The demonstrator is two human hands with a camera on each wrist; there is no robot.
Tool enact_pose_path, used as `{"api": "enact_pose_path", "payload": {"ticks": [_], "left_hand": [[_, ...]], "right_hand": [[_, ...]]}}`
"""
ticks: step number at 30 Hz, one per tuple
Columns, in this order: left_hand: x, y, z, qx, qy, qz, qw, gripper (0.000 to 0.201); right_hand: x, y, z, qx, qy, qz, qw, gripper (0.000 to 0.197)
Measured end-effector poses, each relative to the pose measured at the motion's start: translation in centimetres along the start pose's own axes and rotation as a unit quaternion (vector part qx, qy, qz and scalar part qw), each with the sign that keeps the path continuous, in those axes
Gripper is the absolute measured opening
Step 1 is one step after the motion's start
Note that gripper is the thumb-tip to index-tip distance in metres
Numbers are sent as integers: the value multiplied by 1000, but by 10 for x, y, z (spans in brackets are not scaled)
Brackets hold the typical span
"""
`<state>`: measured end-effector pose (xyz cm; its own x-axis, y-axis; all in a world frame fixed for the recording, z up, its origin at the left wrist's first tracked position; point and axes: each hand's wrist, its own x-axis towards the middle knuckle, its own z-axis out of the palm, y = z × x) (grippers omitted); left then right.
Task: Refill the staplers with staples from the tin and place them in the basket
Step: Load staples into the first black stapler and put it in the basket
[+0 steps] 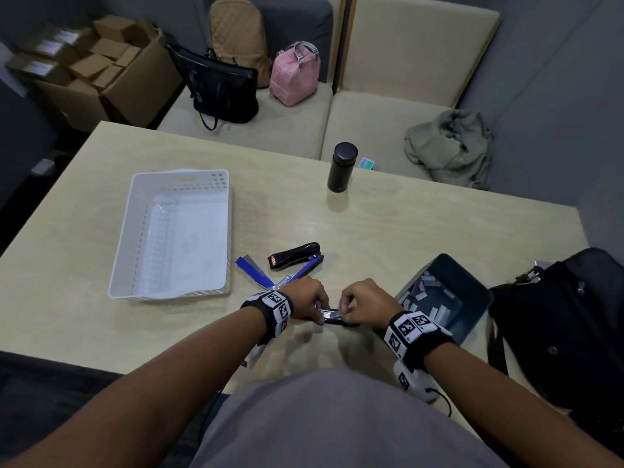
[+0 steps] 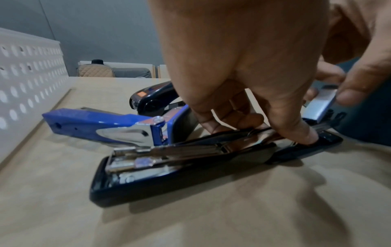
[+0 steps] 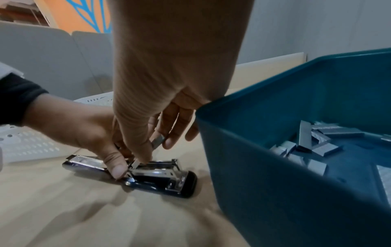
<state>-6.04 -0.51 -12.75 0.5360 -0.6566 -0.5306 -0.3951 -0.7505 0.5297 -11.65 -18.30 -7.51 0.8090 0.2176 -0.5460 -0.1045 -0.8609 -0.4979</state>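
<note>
A black stapler lies hinged open flat on the table near its front edge. My left hand pinches its metal magazine between thumb and fingers. My right hand pinches a strip of staples tilted over the open stapler, its lower end down at the channel. The teal tin with several loose staple strips stands just right of my right hand. An open blue stapler and a closed black stapler lie behind my left hand. The white basket stands at the left and holds nothing.
A black flask stands at the table's far edge. A black bag sits on the table at the right, close to the tin. Bags and a grey garment lie on the bench behind the table.
</note>
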Motion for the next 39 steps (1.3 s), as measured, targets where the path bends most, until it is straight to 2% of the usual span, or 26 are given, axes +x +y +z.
{"api": "enact_pose_path", "payload": {"ticks": [4, 14, 34, 39], "left_hand": [[1, 0, 0, 0, 2, -2, 1000, 31], [-1, 1, 0, -8, 5, -5, 1000, 31], [-2, 4, 0, 1, 6, -14, 1000, 29], [-1, 3, 1, 3, 6, -10, 1000, 30]], "right_hand": [[0, -2, 6, -81, -8, 0, 997, 5], [5, -8, 12, -135, 15, -38, 990, 8], [6, -1, 19, -147, 39, -37, 988, 15], [3, 0, 21, -169, 26, -31, 985, 12]]}}
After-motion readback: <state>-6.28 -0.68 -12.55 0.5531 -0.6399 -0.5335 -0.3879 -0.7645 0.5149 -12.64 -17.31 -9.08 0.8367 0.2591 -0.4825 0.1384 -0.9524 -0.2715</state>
